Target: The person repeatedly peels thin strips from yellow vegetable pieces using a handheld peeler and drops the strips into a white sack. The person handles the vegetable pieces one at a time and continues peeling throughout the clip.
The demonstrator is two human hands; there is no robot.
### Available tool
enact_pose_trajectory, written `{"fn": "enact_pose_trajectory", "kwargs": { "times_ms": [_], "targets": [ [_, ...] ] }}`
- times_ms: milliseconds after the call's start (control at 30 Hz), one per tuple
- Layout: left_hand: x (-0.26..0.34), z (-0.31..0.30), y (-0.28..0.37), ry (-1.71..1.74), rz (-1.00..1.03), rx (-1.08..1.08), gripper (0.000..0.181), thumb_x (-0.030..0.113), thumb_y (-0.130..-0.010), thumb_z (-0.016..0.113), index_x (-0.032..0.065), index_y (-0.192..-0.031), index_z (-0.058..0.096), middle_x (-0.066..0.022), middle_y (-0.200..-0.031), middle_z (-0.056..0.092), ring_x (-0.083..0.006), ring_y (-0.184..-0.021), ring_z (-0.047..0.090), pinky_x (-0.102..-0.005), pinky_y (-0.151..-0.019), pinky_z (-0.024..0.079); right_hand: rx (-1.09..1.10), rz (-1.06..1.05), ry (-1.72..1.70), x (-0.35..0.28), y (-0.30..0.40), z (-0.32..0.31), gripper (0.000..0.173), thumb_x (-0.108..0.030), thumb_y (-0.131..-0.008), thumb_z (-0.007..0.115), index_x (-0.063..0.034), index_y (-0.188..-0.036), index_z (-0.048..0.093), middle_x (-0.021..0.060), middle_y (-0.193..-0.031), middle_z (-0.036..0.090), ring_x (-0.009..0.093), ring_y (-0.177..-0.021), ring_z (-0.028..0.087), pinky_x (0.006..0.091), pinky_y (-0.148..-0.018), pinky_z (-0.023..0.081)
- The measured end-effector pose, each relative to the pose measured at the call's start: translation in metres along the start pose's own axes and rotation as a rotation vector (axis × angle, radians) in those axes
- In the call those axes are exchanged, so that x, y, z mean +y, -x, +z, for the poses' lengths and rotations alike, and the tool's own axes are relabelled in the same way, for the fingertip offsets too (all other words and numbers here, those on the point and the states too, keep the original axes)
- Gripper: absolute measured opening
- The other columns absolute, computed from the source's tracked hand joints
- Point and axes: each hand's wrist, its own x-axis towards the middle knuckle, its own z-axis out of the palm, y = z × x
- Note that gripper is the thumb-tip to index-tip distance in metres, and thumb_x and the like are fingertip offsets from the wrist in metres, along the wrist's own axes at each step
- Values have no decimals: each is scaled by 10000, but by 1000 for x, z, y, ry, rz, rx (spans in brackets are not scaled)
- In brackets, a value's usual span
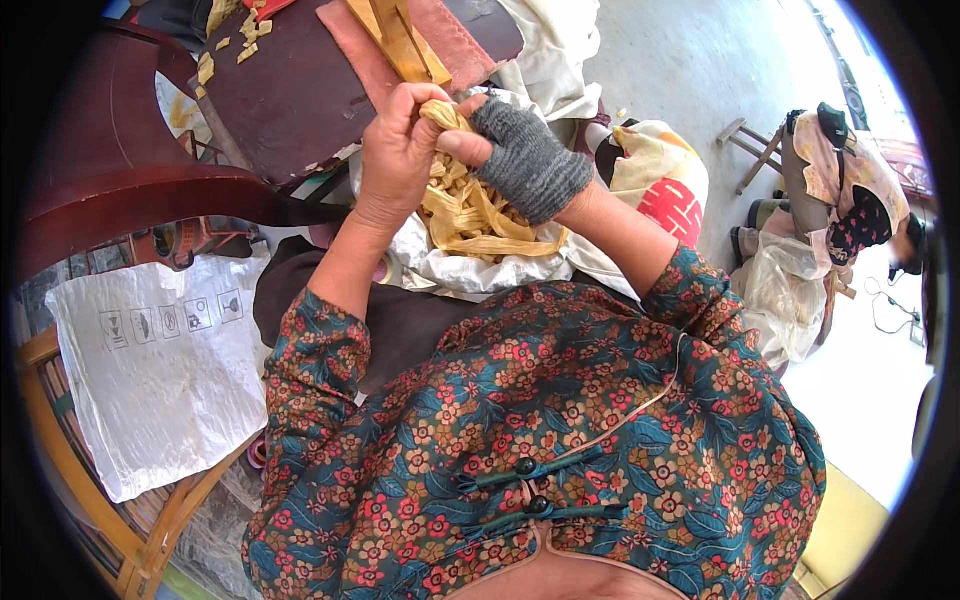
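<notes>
A twisted bundle of soft yellow strips (445, 114) is pinched between my two hands. My left hand (401, 146) is bare, its thumb and fingertips closed on the bundle's left side. On my right hand (525, 154) is a grey knitted fingerless glove; that thumb and those fingers grip the right side. Just beneath the hands, a heap of similar flat yellow strips (487, 217) fills an open white woven sack (480, 279). Beyond my fingers, a wooden device (409, 56) with a thin upright piece lies on a pink cloth (457, 37).
The cloth rests on a dark worn tabletop (292, 105), with small cut yellow pieces (251, 34) at its far left. A dark red wooden chair (150, 195) stands at left, above a white printed sheet (165, 367). Another person (847, 172) bends beside a clear plastic bag (784, 292) at right.
</notes>
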Motion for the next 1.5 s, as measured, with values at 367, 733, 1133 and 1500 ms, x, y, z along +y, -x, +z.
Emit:
{"fn": "enact_pose_trajectory", "kwargs": {
  "times_ms": [367,733,1133,1500],
  "targets": [
    [-8,-8,-10,322,-220,-117,146,62,-921,478,-13,-1031,537,-52,-924,602,-102,-857,590,-222,-775,486,-83,441,-345,-6,-18,-20,363,-365,-830,598,-14,-908,649,52,-609,558,128,-527,520,282,-522,430],
    [4,-1,-7,137,-97,-26,132,97,-888,563,-16,-949,599,-33,-741,624,-87,-660,593,-208,-612,478,67,421,-545,-2,-14,-8,334,-351,-863,569,-24,-933,569,12,-631,533,66,-493,451,193,-449,355],
    [10,-28,-11,-203,-48,-23,142,67,-822,626,9,-952,626,-51,-841,642,-130,-776,602,-246,-709,477,55,721,-934,24,-4,-35,195,-270,-811,637,-133,-808,498,-38,-529,409,49,-422,342,188,-385,261],
    [8,-6,4,-712,292,-313,355,-21,-752,544,93,-1088,550,-110,-966,562,-301,-910,580,-373,-764,485,-278,749,-382,14,7,-13,330,-331,-811,604,-35,-688,526,30,-526,530,114,-433,480,269,-425,387]
  ]
}}
